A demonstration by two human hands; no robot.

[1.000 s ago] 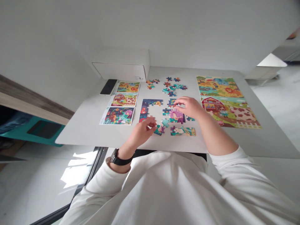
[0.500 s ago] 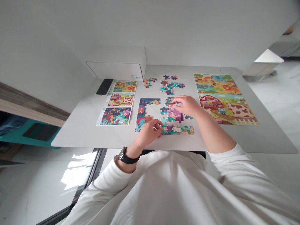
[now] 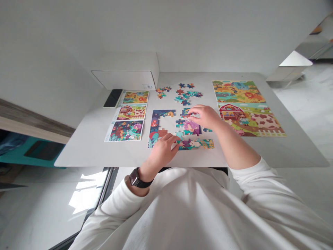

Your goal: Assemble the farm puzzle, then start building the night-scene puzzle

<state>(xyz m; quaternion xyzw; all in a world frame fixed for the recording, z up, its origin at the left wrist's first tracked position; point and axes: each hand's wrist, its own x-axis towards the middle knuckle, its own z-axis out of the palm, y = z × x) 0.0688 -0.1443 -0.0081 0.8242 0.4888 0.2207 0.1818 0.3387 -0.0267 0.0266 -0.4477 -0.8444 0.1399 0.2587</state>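
Observation:
A partly joined jigsaw puzzle [image 3: 154, 132] with a dark, colourful night scene lies at the middle of the table, with a gap in its interior. My left hand [image 3: 164, 148], wearing a black watch, rests over its lower edge with fingers stretched onto the teal pieces and thumb apart. My right hand [image 3: 206, 117] reaches in from the right, its fingertips closed at a dark blue puzzle piece [image 3: 185, 111] near the top. Below those fingers is a joined purple section [image 3: 191, 127]. The fingers partly hide the pieces under them.
Loose puzzle pieces [image 3: 186, 97] lie behind the puzzle, with a smaller orange group [image 3: 161, 94] beside them. Picture cards [image 3: 126, 130] and a phone [image 3: 113, 98] are at left, before a white box [image 3: 123, 80]. Two finished-looking animal pictures [image 3: 251, 119] lie at right.
My left hand's fingers have straightened and spread over the puzzle's lower pieces. The right hand stays at the upper piece with little change. The view has shifted slightly.

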